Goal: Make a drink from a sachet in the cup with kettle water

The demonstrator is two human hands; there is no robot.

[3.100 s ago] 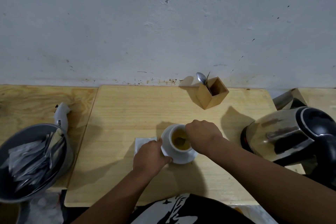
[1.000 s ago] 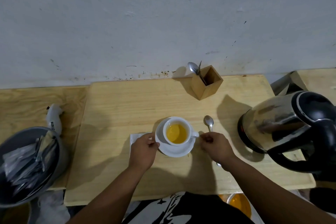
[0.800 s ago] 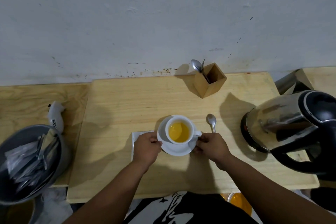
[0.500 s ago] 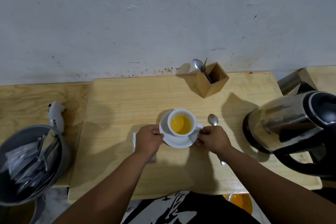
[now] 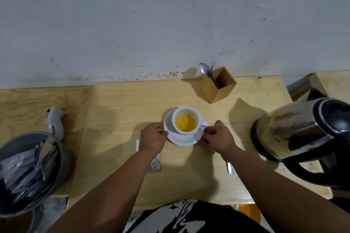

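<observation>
A white cup (image 5: 186, 112) holding yellow drink stands on a white saucer (image 5: 184, 139) in the middle of the wooden table (image 5: 121, 104). My left hand (image 5: 153, 139) grips the saucer's left rim and my right hand (image 5: 219, 138) grips its right rim, by the cup's handle. A spoon (image 5: 229, 167) lies on the table under my right hand, its bowl showing just beyond my fingers. An opened sachet (image 5: 156, 163) lies flat under my left wrist. The steel kettle (image 5: 303, 132) with a black lid and handle stands at the right.
A wooden holder (image 5: 217, 86) with a spoon stands at the back by the wall. A grey bowl (image 5: 62, 157) of sachets sits at the left edge, a small white object (image 5: 55, 123) behind it. The wall closes the far side.
My right hand took the spoon out of the cup, laid it on the table to the right, then gripped the saucer. Both hands have slid the saucer and cup a little farther from me.
</observation>
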